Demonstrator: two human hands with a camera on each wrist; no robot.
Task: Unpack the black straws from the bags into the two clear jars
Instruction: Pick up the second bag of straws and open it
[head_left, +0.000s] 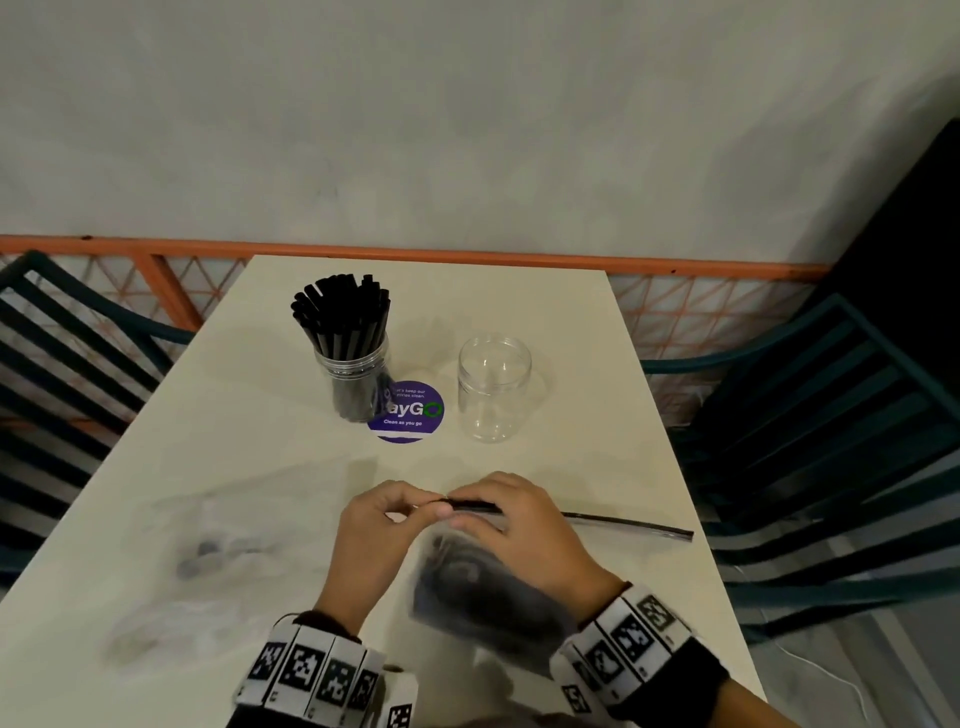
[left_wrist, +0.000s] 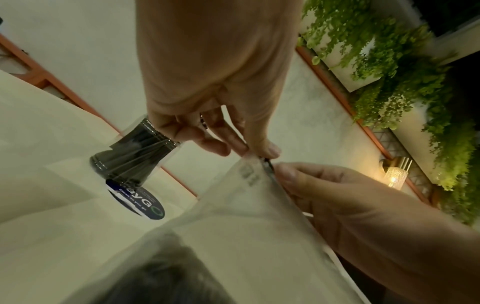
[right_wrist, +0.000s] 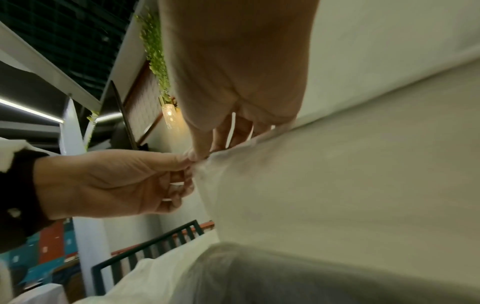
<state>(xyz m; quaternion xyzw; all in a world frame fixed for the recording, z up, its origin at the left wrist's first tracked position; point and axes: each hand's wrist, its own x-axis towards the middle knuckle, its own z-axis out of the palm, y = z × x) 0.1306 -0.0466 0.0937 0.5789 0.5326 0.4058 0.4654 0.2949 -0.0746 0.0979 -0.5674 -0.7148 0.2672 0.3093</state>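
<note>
The table (head_left: 218, 467) is bare between the hands and the jars; chairs (head_left: 831, 426) flank both long edges. A spent bag (head_left: 208, 545) lies at 9 o'clock of the hands, and a lone straw (head_left: 628, 525) at 3 o'clock runs toward the right edge. Left hand (head_left: 379, 540) and right hand (head_left: 514, 525) meet over the near middle, fingertips pinching the top edge of the bag (head_left: 483, 592) that hangs below them with dark straws inside. At 12 o'clock stands the empty jar (head_left: 493, 389); at 11, the full jar (head_left: 353, 379).
</note>
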